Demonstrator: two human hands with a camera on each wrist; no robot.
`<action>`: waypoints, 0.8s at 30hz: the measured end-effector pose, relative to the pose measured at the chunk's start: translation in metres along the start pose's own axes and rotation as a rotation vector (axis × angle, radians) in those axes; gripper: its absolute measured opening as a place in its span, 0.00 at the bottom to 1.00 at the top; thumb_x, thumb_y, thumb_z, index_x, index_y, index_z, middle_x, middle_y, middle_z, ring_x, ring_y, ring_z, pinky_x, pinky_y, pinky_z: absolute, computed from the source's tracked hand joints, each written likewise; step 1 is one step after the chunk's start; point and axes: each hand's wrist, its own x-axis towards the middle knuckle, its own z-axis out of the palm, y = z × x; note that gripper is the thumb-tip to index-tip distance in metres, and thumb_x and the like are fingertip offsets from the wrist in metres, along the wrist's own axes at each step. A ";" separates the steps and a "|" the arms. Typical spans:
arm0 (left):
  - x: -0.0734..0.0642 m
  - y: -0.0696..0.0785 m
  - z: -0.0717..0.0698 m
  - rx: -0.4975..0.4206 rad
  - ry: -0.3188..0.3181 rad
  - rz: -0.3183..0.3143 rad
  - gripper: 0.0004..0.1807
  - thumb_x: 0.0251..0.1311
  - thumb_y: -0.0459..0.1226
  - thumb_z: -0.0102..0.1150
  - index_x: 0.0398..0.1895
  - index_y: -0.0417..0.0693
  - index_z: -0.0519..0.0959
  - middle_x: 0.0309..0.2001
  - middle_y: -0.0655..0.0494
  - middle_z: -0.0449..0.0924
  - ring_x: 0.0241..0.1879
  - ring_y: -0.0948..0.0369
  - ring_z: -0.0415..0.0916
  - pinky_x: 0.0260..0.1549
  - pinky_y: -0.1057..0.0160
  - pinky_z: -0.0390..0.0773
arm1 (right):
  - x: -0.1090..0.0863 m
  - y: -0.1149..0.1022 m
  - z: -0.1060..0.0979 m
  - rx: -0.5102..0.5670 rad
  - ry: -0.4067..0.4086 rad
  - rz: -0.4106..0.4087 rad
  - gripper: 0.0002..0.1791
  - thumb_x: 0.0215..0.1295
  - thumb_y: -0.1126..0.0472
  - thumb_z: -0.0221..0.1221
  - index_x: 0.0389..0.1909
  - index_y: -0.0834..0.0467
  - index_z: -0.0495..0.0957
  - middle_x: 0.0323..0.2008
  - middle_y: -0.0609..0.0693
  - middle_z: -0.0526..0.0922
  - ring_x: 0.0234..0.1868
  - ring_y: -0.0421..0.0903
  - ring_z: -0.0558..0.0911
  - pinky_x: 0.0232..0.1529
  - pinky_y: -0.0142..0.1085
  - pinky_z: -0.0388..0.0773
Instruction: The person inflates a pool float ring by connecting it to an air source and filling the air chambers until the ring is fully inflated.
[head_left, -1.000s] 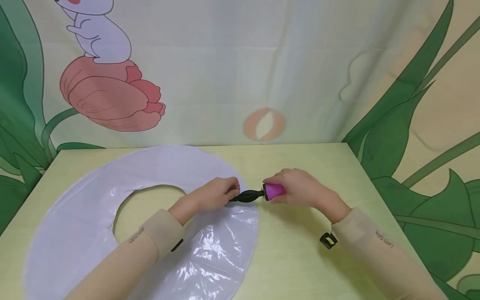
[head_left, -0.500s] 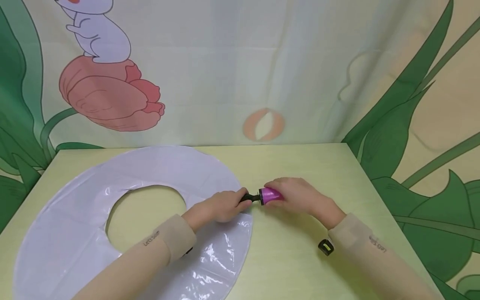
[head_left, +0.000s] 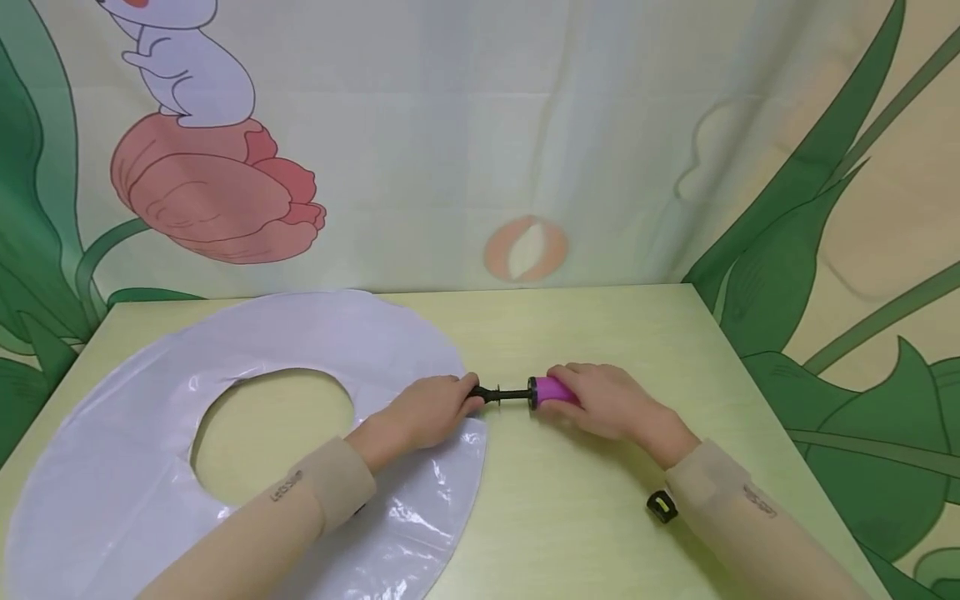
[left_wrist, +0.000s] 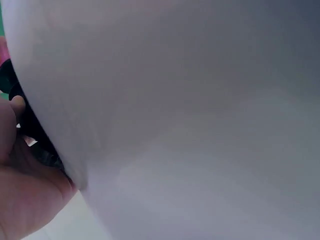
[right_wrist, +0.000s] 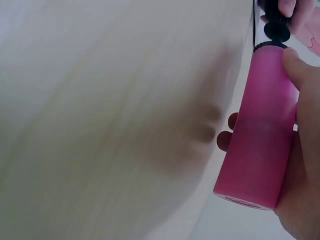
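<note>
A hand air pump with a magenta barrel (head_left: pixel 552 390) and a black shaft (head_left: pixel 514 394) lies level between the two hands in the head view. Fingers and thumb of the right hand (head_left: pixel 611 400) wrap round the barrel (right_wrist: pixel 260 125). The left hand (head_left: pixel 431 410) grips the pump's black end, at the right edge of a white, shiny inflatable ring (head_left: pixel 405 329). A stretch of bare shaft shows between the hands. In the left wrist view the ring (left_wrist: pixel 175 125) fills most of the frame and hides the fingertips. Where the pump meets the ring is hidden.
The ring covers the left part of a pale yellow-green table (head_left: pixel 592 517) and reaches its back edge. A printed curtain (head_left: pixel 420 150) hangs close behind. A black wrist camera (head_left: pixel 662 506) sits beneath the right sleeve.
The left hand has moved from the tip of the pump's black part to a grip round it. The barrel came nearer the left hand, then moved right, baring more shaft. The ring shifted slightly left.
</note>
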 end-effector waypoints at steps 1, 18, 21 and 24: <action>-0.002 -0.002 0.000 0.004 0.007 0.001 0.11 0.73 0.46 0.45 0.36 0.49 0.67 0.23 0.58 0.68 0.28 0.55 0.73 0.33 0.55 0.73 | -0.001 0.001 0.000 -0.016 0.002 0.003 0.30 0.66 0.32 0.48 0.54 0.52 0.73 0.31 0.41 0.73 0.28 0.40 0.71 0.29 0.36 0.67; 0.000 0.007 0.000 0.071 0.102 0.057 0.11 0.74 0.45 0.42 0.38 0.49 0.68 0.25 0.57 0.67 0.28 0.55 0.68 0.30 0.56 0.69 | 0.012 -0.041 -0.001 -0.086 0.053 -0.007 0.27 0.70 0.33 0.40 0.38 0.52 0.70 0.22 0.42 0.68 0.21 0.40 0.69 0.21 0.34 0.64; -0.002 0.003 -0.004 0.057 0.083 0.017 0.11 0.73 0.47 0.43 0.36 0.52 0.68 0.25 0.59 0.67 0.28 0.57 0.68 0.31 0.56 0.68 | 0.009 -0.039 -0.005 -0.059 0.047 0.022 0.26 0.66 0.31 0.47 0.41 0.51 0.71 0.24 0.40 0.70 0.22 0.38 0.70 0.23 0.33 0.66; -0.006 -0.001 -0.011 0.055 0.070 -0.010 0.11 0.73 0.48 0.43 0.38 0.53 0.68 0.26 0.59 0.68 0.30 0.56 0.70 0.31 0.55 0.69 | 0.005 -0.030 -0.009 -0.037 0.035 0.019 0.26 0.62 0.33 0.55 0.47 0.50 0.71 0.27 0.39 0.73 0.24 0.37 0.72 0.26 0.33 0.69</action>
